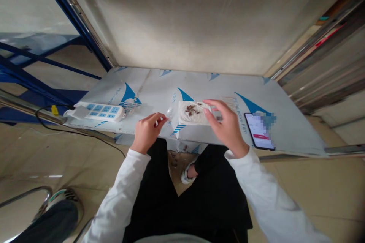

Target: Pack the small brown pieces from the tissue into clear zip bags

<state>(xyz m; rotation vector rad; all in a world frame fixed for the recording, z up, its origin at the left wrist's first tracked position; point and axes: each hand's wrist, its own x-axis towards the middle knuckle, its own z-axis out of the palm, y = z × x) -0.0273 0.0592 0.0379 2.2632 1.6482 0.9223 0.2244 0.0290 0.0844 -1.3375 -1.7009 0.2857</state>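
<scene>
A white, soft-looking rectangular pad or packet (185,119) lies on the film-covered shelf in front of me. On top of it is a small heap of short brown pieces (191,111); their kind is too small to tell. My right hand (226,123) is over the pad's right end, thumb and forefinger apart, and hides that end. To the left of the pad, my left hand (149,131) is closed in a pinch above the shelf's front edge. Whatever its fingertips hold, if anything, cannot be made out. Some clear, shiny plastic shows faintly near those fingertips.
A white power strip (104,111) with blue sockets lies on the left, its black cable (94,136) hanging over the edge. On the right rests a lit phone (258,131). The metal shelf (296,129) ends at a back panel. Another person's leg (54,220) shows lower left.
</scene>
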